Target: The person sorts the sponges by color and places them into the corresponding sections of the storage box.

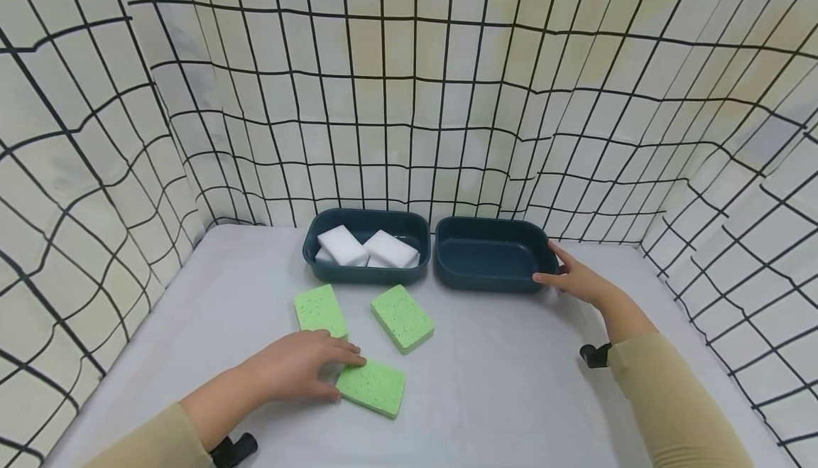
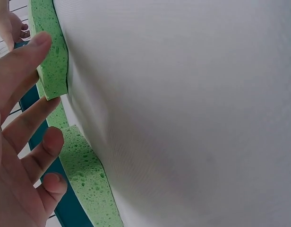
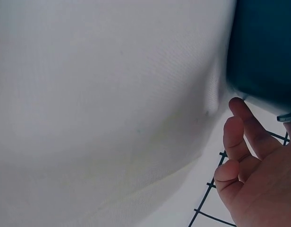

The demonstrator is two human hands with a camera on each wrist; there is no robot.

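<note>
At the front of the table my left hand [image 1: 300,365] has its thumb and index finger on opposite sides of the left end of a green sponge [image 1: 373,388], pinching it. Its other fingers [image 2: 51,182] are loosely bent, off that sponge. Two more green sponges lie flat behind, one at the left [image 1: 321,310] and one at the right [image 1: 402,319]. My right hand [image 1: 578,280] touches the right end of a dark teal tray [image 1: 488,285], thumb at the front corner, index finger along the side. No sponge lies inside this tray.
Beside it stands a second teal tray [image 1: 367,276] with several white sponges [image 1: 341,246]. A black wire grid [image 1: 412,127] encloses the back and both sides of the white-covered table [image 1: 498,383]. Each wrist carries a small black device [image 1: 596,356].
</note>
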